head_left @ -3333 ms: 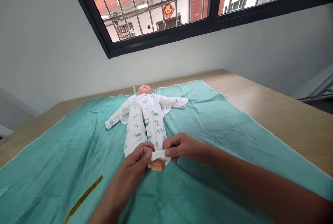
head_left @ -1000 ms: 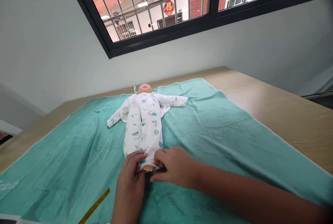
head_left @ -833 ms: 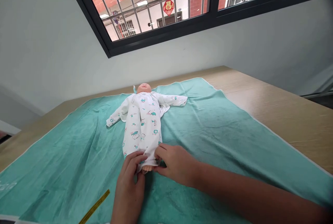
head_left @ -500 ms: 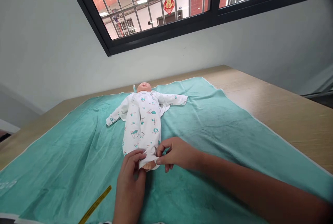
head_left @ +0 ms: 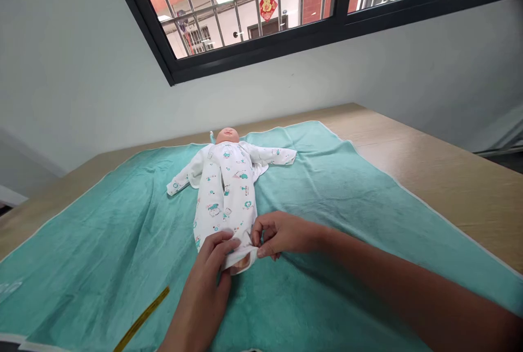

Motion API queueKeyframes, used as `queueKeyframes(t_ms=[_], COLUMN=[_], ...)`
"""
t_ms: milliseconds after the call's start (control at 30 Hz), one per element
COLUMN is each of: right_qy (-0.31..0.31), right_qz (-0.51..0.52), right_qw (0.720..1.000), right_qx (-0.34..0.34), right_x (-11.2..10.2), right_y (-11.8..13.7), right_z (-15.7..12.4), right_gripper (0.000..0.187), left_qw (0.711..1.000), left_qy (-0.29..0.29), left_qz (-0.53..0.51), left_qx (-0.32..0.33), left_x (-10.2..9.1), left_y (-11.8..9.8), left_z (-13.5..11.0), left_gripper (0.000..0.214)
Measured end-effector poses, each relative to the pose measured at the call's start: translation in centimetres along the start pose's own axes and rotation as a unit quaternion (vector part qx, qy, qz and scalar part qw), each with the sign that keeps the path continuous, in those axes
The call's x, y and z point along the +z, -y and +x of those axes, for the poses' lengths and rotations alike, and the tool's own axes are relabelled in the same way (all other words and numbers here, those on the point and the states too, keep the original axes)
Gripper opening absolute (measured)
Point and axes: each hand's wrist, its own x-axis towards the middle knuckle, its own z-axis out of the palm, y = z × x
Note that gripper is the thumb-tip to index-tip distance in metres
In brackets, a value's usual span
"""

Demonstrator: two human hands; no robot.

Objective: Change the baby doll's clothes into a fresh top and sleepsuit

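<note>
A baby doll point(head_left: 227, 135) lies on its back, its head toward the wall, in a white top point(head_left: 261, 154) and white printed baby pants point(head_left: 235, 191). My right hand point(head_left: 281, 235) pinches the right edge of a pant leg's cuff between thumb and fingers. On the other side of that cuff, my left hand point(head_left: 214, 265) grips the fabric, thumb below and fingers on top. Part of the doll's foot point(head_left: 242, 264) shows inside the cuff opening. The other foot is hidden from view.
A green towel point(head_left: 322, 281) with a white border lies under the doll on a wooden table point(head_left: 412, 150). A yellow strip point(head_left: 141, 319) is on the towel at the lower left. Behind the table are a wall and a dark-framed barred window point(head_left: 253, 44).
Both hands have moved slightly right with the cuff. The cuff now covers more of the foot, and the toes that showed before are mostly hidden.
</note>
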Motion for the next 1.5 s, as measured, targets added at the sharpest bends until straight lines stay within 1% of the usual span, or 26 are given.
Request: queueKeyframes(t_ms=[67, 167, 267, 300, 367, 433, 467, 567, 633, 667, 733, 800, 867, 933, 1000, 1067, 1167, 1233, 1300, 1333, 1400, 1433, 1500], right_qy=[-0.041, -0.129, -0.211, -0.23, -0.254, -0.28, -0.295, -0.332, -0.358, -0.373, -0.406, -0.428, -0.444, -0.456, -0.455, -0.439, -0.396, -0.378, -0.35, -0.322, -0.242, -0.202, -0.148], right_qz=[0.003, -0.014, -0.038, -0.043, -0.056, -0.088, -0.113, -0.182, -0.201, -0.206, -0.213, -0.226, -0.247, -0.284, -0.335, -0.399, -0.489, -0.523, -0.535, -0.537, -0.548, -0.559, -0.593], right_qw=[0.999, 0.99, 0.975, 0.97, 0.964, 0.954, 0.946, 0.923, 0.909, 0.901, 0.883, 0.866, 0.849, 0.827, 0.809, 0.791, 0.771, 0.761, 0.769, 0.78, 0.801, 0.804, 0.791], right_qx=[-0.026, -0.058, -0.064, -0.061, -0.059, -0.065, -0.07, -0.075, -0.075, -0.08, -0.101, -0.125, -0.146, -0.163, -0.162, -0.149, -0.099, -0.062, -0.032, -0.018, 0.007, 0.017, 0.024], right_x=[0.3, 0.7, 0.8, 0.8, 0.8, 0.8, 0.7, -0.1, -1.0, -1.5, -2.5, -3.5, -4.6, -5.7, -6.8, -8.0, -9.5, -10.4, -11.1, -11.5, -12.2, -12.5, -13.0], right_y=[0.0, -0.2, -0.5, -0.6, -0.5, -0.4, -0.3, -0.2, -0.1, -0.1, 0.0, 0.4, 1.3, 2.6, 4.2, 5.9, 8.3, 9.6, 10.7, 11.2, 12.0, 12.3, 12.7], right_z=[0.1, 0.5, 0.8, 0.9, 0.9, 0.8, 0.8, 1.3, 2.2, 2.8, 4.3, 6.2, 8.3, 10.5, 12.9, 15.5, 19.1, 21.1, 22.5, 23.1, 23.8, 24.0, 24.4], right_gripper=[0.028, 0.028, 0.029, 0.028, 0.025, 0.022, 0.02, 0.015, 0.014, 0.014, 0.017, 0.019, 0.022, 0.025, 0.029, 0.03, 0.021, 0.019, 0.02, 0.023, 0.031, 0.035, 0.041], left_qw=[1.0, 0.998, 0.994, 0.994, 0.997, 0.998, 0.998, 0.995, 0.991, 0.991, 0.99, 0.99, 0.991, 0.993, 0.994, 0.995, 0.991, 0.985, 0.981, 0.98, 0.975, 0.972, 0.966], left_qy=[-0.022, -0.061, -0.091, -0.086, -0.054, -0.025, -0.017, -0.016, -0.028, -0.044, -0.092, -0.125, -0.123, -0.102, -0.086, -0.069, -0.04, -0.043, -0.07, -0.087, -0.124, -0.139, -0.163], left_qz=[0.002, -0.022, -0.05, -0.05, -0.043, -0.05, -0.059, -0.08, -0.081, -0.076, -0.054, -0.012, 0.029, 0.05, 0.038, 0.001, -0.062, -0.09, -0.101, -0.104, -0.112, -0.115, -0.117], left_qx=[0.001, -0.011, -0.033, -0.034, -0.019, -0.003, -0.006, -0.065, -0.101, -0.105, -0.088, -0.056, -0.033, -0.032, -0.046, -0.067, -0.108, -0.139, -0.148, -0.146, -0.146, -0.151, -0.165], left_x=[-0.2, -0.3, 0.1, 0.3, 0.5, 0.1, -0.3, -2.0, -3.0, -3.3, -3.3, -2.7, -1.7, -1.0, -0.8, -1.1, -1.8, -2.0, -1.6, -1.3, -0.6, -0.1, 0.7], left_y=[-0.6, -1.4, -2.0, -2.2, -2.5, -3.0, -3.1, -3.3, -2.7, -2.1, -0.5, 1.4, 3.4, 4.8, 5.5, 5.6, 5.3, 5.1, 5.0, 4.9, 4.7, 4.6, 4.3], left_z=[-0.2, -0.5, -0.7, -0.7, -0.5, -0.1, 0.2, 1.1, 1.6, 1.7, 1.4, 0.6, -0.8, -2.2, -3.2, -3.6, -3.0, -2.3, -1.5, -1.1, -0.4, 0.0, 0.4], left_gripper=[0.035, 0.024, 0.018, 0.017, 0.015, 0.016, 0.019, 0.032, 0.036, 0.035, 0.026, 0.018, 0.024, 0.03, 0.031, 0.028, 0.019, 0.018, 0.021, 0.024, 0.025, 0.025, 0.029])
